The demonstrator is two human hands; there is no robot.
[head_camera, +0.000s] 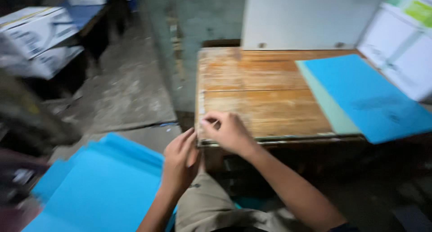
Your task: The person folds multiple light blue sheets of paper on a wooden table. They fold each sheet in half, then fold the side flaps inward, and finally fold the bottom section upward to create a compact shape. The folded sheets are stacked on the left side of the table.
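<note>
head view: your right hand (228,132) curls its fingers on the near left corner of the wooden table (265,97); your left hand (180,162), fingers loosely bent, holds nothing, just beside that edge. blue sheets (369,94) lie on the table's right.

Both hands (204,144) at the wooden table (265,110) edge (blue sheets (369,97) nearby)

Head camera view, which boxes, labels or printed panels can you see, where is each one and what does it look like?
Cardboard cartons: stacked at far left, white with dark print and a yellowish tape strip, blurred.
White printed panels: upper right beside the wooden table, rectangular, with a green patch at the top.
No screens in view.
</note>
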